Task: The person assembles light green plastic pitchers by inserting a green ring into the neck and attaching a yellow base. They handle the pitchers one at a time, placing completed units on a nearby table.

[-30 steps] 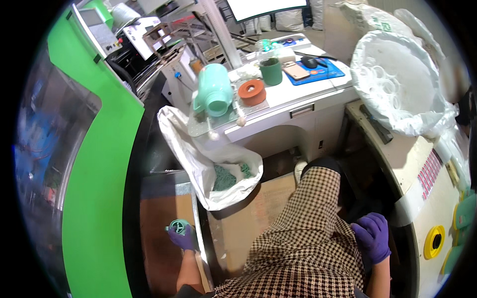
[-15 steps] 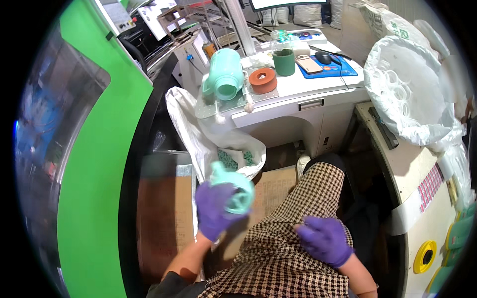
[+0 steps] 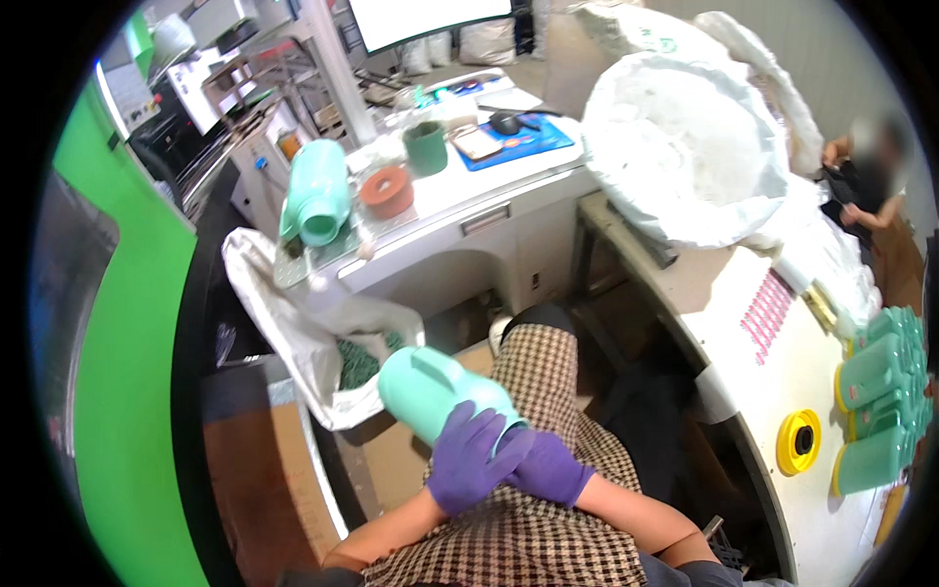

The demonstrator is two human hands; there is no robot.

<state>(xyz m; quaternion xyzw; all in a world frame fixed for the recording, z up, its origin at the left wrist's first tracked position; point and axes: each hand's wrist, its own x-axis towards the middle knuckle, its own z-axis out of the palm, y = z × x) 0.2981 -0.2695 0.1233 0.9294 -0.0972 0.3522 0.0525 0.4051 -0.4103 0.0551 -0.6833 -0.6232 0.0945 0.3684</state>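
A mint-green plastic jug shell [image 3: 430,391] with a side handle lies tilted above my lap, its open end toward me. My left hand [image 3: 471,460], in a purple glove, is closed round the jug near that open end. My right hand [image 3: 550,472], gloved alike, presses at the rim beside it; its fingertips are partly hidden by the left hand and the rim. Just beyond the jug stands a white sack [image 3: 284,333] with green scraps [image 3: 360,364] inside. A checked cloth [image 3: 538,382] covers my lap.
A similar jug [image 3: 318,191], an orange-brown tape roll [image 3: 386,191] and a green cup [image 3: 425,147] stand on the white desk [image 3: 440,235]. Rightward are a white-lined container [image 3: 675,147], a yellow ring-shaped part [image 3: 798,442] and several green jugs [image 3: 871,460]. A person [image 3: 871,181] sits at far right.
The view has turned to the right. The jug has swung round, its mouth now toward my lap. My right hand has left my lap and come to the jug's rim beside my left.
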